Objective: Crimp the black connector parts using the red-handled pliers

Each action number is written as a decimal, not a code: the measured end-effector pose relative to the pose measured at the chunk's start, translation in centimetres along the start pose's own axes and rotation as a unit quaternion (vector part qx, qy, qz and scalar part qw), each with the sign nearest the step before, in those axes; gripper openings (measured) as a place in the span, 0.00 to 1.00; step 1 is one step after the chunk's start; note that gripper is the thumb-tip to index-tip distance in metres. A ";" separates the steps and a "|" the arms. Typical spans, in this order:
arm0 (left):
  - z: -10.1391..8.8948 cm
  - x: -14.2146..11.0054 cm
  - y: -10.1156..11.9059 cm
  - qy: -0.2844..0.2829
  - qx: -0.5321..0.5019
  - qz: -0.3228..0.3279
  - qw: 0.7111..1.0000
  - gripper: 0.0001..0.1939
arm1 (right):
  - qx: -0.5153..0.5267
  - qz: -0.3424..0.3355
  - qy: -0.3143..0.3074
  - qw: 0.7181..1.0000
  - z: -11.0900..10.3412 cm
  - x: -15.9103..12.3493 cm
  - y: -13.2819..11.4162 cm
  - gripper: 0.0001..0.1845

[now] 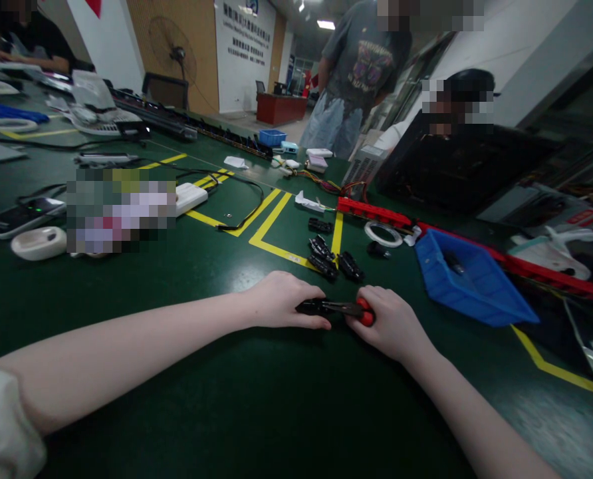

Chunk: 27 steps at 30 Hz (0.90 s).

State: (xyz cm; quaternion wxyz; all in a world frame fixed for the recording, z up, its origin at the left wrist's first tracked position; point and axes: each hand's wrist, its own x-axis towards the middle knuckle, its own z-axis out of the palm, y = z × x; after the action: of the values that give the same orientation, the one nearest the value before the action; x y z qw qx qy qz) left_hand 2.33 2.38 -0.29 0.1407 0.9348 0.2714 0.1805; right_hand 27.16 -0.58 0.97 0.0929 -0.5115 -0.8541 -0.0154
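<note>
My left hand [284, 298] is closed around a small black part [310, 306], whose exact kind I cannot make out. Red-handled pliers [365, 311] are gripped in my right hand [391, 322], their metal jaws pointing left and meeting the black part. Both hands are low over the green table [276, 412]. Just beyond them lie several similar black pieces, among them one near the yellow tape [350, 266] and another farther back [321, 225]. My fingers hide much of the held part and the plier handles.
A blue bin [476, 283] with a dark item inside stands at the right, beside a long red strip [376, 213]. A white tape ring [383, 233] lies near it. Phone [22, 217], white case [40, 243] and cables occupy the left. People are beyond the table.
</note>
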 end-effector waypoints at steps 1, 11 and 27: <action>0.0 0.0 0.0 -0.001 0.000 0.001 1.000 0.26 | 0.000 0.000 -0.001 1.000 0.0 0.0 0.0 0.10; 0.2 0.1 0.1 0.005 0.018 -0.004 1.000 0.23 | -0.007 -0.001 -0.001 1.000 0.5 0.0 0.4 0.10; 0.0 0.0 0.2 0.005 0.030 0.012 0.999 0.24 | -0.009 -0.004 0.002 1.000 0.1 0.0 0.1 0.10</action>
State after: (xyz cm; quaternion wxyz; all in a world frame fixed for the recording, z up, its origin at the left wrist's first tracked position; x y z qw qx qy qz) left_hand 2.45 2.19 -0.22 0.1092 0.9409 0.2662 0.1789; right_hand 27.21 -0.57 0.82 0.0898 -0.5088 -0.8558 -0.0247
